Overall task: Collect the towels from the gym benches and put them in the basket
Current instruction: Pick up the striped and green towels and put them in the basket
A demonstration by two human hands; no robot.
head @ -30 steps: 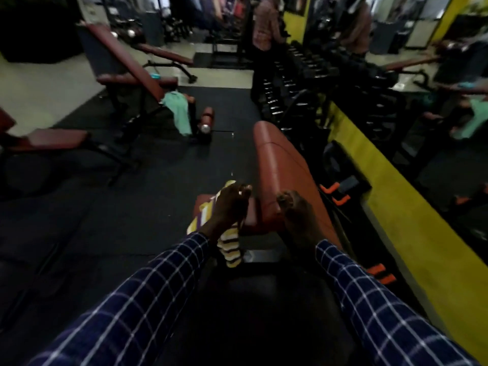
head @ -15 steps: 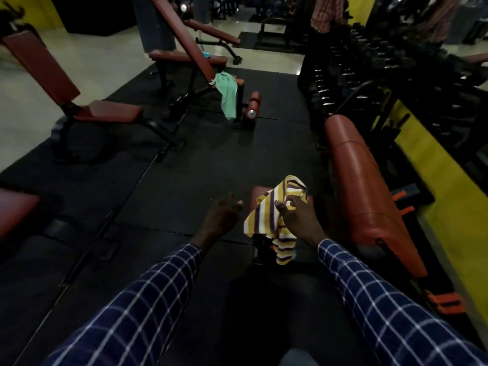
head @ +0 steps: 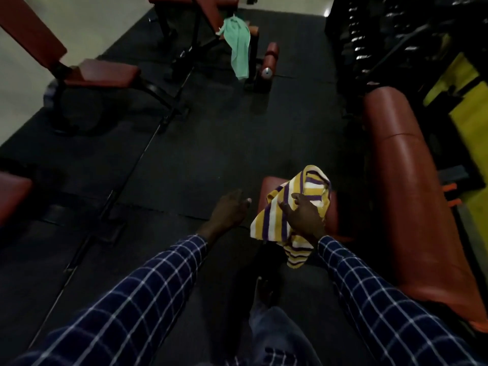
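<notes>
A yellow, white and purple striped towel [head: 280, 215] hangs from my right hand [head: 303, 217], which grips it just above the small seat pad [head: 266, 188] of the red bench [head: 406, 180] on my right. My left hand [head: 229, 210] floats empty beside the towel, fingers loosely apart. A green towel [head: 239, 48] drapes over the end of another red bench [head: 208, 14] at the far centre. No basket is in view.
An adjustable red bench [head: 97, 75] stands at the left, and a red pad [head: 10, 196] shows at the left edge. A dumbbell rack [head: 375, 35] lines the far right beside a yellow wall [head: 467, 122]. Black rubber floor [head: 184, 154] lies between the benches.
The striped towel passed from my left hand to my right hand and came up off the seat pad. My view swung left and tilted down.
</notes>
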